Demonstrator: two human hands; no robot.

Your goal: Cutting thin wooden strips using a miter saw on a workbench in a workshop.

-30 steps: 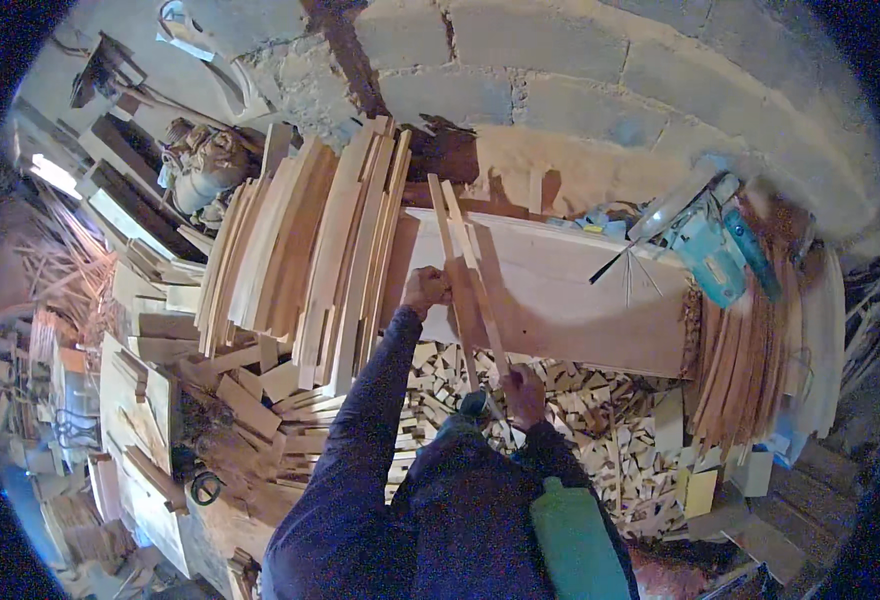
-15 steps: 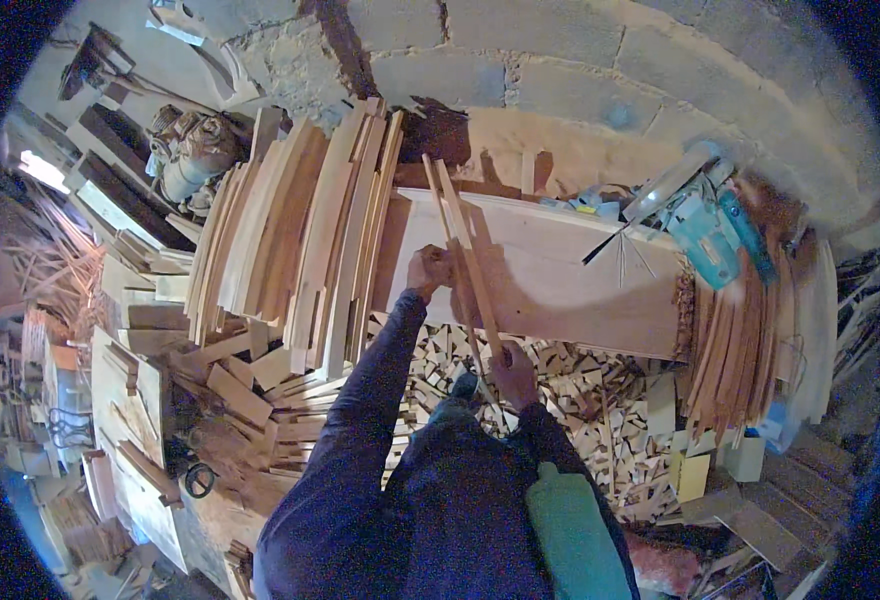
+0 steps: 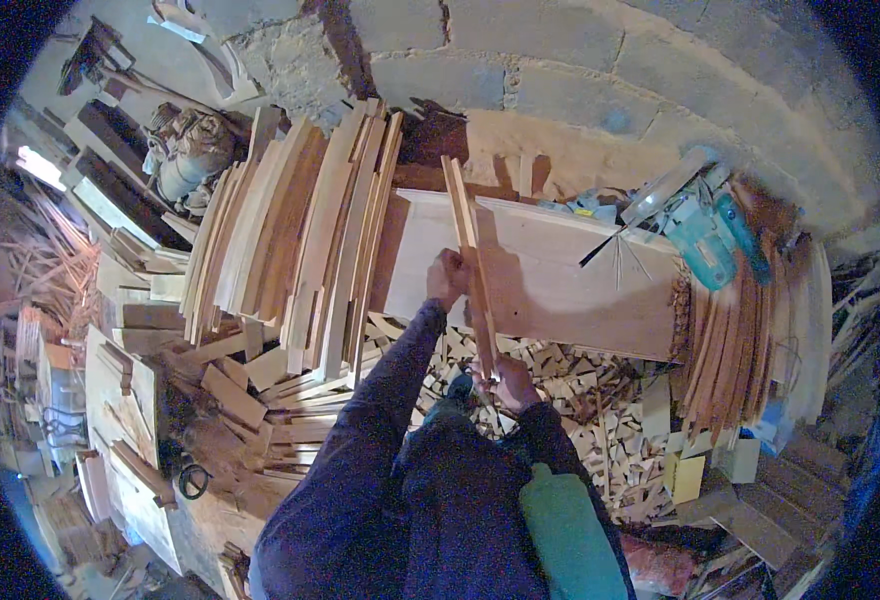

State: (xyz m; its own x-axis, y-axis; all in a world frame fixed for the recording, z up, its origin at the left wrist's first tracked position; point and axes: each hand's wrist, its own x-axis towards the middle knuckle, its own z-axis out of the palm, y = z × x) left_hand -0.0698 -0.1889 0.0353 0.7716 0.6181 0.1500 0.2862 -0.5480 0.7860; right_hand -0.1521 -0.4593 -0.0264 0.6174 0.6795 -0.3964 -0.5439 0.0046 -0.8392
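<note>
I hold a bundle of thin wooden slats (image 3: 467,245) upright in front of me, over a pale wide board (image 3: 560,270) that lies like a bench top. My left hand (image 3: 447,277) grips the bundle near its middle, arm stretched forward in a dark sleeve. My right hand (image 3: 512,382) is closed around the lower ends of the slats, close to my body. The slats' tops reach past the board's far edge toward the block wall.
A thick stack of long planks (image 3: 300,230) leans at my left. Curved slats (image 3: 740,340) stand at the right by a teal power saw (image 3: 705,235). Small wood offcuts (image 3: 600,400) cover the floor under the board. More timber scraps (image 3: 130,350) pile at far left.
The slat bundle has swung a little more upright and shifted slightly right over the board. Both hands keep their grip, and the left has slid a bit along the slats.
</note>
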